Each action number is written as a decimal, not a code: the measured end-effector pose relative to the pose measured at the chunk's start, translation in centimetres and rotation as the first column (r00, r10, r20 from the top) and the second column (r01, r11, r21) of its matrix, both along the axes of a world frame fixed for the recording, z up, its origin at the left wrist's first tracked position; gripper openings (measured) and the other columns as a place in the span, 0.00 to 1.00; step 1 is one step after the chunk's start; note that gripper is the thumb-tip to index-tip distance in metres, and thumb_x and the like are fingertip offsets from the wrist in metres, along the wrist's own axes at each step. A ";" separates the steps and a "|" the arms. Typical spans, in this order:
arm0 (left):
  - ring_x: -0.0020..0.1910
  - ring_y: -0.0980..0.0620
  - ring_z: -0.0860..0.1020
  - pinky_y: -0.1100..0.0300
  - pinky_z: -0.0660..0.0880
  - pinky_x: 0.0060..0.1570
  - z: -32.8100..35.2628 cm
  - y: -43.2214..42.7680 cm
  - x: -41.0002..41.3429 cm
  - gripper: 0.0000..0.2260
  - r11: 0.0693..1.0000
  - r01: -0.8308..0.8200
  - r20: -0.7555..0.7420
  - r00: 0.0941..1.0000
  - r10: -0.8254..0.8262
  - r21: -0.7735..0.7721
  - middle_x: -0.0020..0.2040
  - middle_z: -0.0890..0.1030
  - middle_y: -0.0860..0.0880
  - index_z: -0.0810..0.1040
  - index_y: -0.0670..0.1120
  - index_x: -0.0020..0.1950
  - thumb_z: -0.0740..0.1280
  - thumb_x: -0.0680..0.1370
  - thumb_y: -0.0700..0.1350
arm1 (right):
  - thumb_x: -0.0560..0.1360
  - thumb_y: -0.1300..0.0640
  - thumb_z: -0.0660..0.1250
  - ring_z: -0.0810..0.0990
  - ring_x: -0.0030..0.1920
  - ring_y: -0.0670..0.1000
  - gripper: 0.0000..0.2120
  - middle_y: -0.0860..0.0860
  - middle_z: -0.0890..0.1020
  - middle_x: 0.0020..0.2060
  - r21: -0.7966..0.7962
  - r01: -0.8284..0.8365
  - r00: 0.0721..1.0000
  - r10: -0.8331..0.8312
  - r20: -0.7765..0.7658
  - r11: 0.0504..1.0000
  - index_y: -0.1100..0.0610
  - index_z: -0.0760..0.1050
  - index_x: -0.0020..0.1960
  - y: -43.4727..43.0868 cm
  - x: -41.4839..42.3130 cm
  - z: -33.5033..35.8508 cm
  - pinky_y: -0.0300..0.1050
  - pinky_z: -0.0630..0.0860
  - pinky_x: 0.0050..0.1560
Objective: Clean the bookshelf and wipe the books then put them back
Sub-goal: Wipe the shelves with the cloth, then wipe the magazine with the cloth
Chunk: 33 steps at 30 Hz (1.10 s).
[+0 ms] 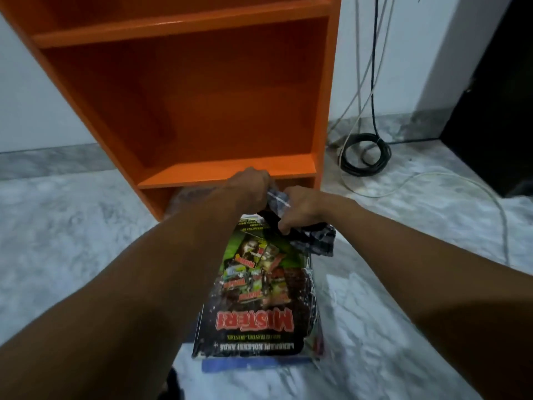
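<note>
Nearest to me, both forearms reach forward from the lower corners over the grey marbled floor (pixel 72 241). Between them a magazine (pixel 259 298) lies flat, cover up, its red title upside down from where I look. The cover is glossy, green and black. It sits on top of something blue (pixel 245 365); only a near edge of that shows, so I cannot tell what it is.

At the far end of the magazine my two hands are close together, both clamped on a dark checked cloth (pixel 315 241). The right hand (pixel 302 209) has its fingers curled round the cloth over the far right corner of the cover, and a bunch of fabric spills out to the right. The left hand (pixel 248 186) is just beyond it and to the left, gripping the other end, with a short strip of cloth between the two.

Just past the hands stands an orange bookshelf (pixel 202 96), upright against a white wall (pixel 28 96). The left hand is at the front edge of its lower board. To the right of the bookshelf a coil of black cable (pixel 366 154) lies on the floor, a white cable (pixel 432 180) trails nearer, and more cables hang down the wall.
</note>
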<state>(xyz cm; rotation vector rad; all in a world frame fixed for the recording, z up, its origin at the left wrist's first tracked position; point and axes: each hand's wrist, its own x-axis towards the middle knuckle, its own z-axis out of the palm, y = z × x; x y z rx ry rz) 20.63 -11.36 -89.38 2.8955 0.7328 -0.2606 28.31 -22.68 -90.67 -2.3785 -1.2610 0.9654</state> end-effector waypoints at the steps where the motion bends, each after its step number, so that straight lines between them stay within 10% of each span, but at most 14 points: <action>1: 0.43 0.43 0.77 0.50 0.78 0.43 0.2 -0.5 -0.9 0.10 0.999 -0.041 -0.010 0.999 0.041 0.000 0.49 0.77 0.44 0.76 0.43 0.58 0.63 0.78 0.36 | 0.68 0.58 0.72 0.74 0.36 0.54 0.10 0.56 0.77 0.38 0.008 -0.017 1.000 0.017 0.011 1.000 0.58 0.72 0.44 -0.1 -0.8 -0.5 0.48 0.71 0.36; 15: 0.49 0.43 0.75 0.48 0.78 0.51 3.5 -2.4 -9.1 0.15 0.968 -0.249 -0.048 0.967 0.249 0.018 0.58 0.77 0.41 0.73 0.42 0.65 0.64 0.79 0.38 | 0.75 0.59 0.66 0.69 0.29 0.53 0.12 0.52 0.71 0.30 0.111 -0.108 0.936 0.064 0.346 0.988 0.56 0.68 0.35 -0.5 -7.3 1.1 0.45 0.65 0.29; 19: 0.37 0.51 0.72 0.66 0.73 0.38 2.0 -2.7 -8.4 0.09 0.947 -0.299 -0.117 0.951 0.286 -0.118 0.39 0.74 0.47 0.74 0.42 0.61 0.58 0.83 0.36 | 0.73 0.57 0.69 0.73 0.35 0.54 0.12 0.51 0.72 0.32 0.057 -0.092 0.896 0.057 0.440 0.994 0.55 0.67 0.36 -0.6 -7.1 1.3 0.47 0.71 0.38; 27: 0.57 0.43 0.79 0.54 0.77 0.52 -2.5 0.1 -6.8 0.20 0.923 -0.336 -0.042 0.942 0.334 -0.190 0.59 0.80 0.42 0.74 0.39 0.66 0.72 0.76 0.45 | 0.72 0.59 0.67 0.76 0.36 0.56 0.08 0.53 0.74 0.34 0.124 0.088 0.905 -0.131 0.404 0.988 0.57 0.68 0.40 -0.3 -4.1 -0.6 0.44 0.67 0.31; 33: 0.53 0.46 0.80 0.54 0.78 0.55 -8.5 2.1 -7.0 0.21 0.867 -0.420 -0.038 0.904 0.426 -0.268 0.53 0.82 0.45 0.79 0.43 0.58 0.76 0.72 0.55 | 0.71 0.57 0.68 0.75 0.41 0.58 0.10 0.52 0.72 0.37 0.147 0.178 0.880 -0.224 0.418 0.973 0.57 0.67 0.47 0.8 -3.7 -2.5 0.48 0.72 0.39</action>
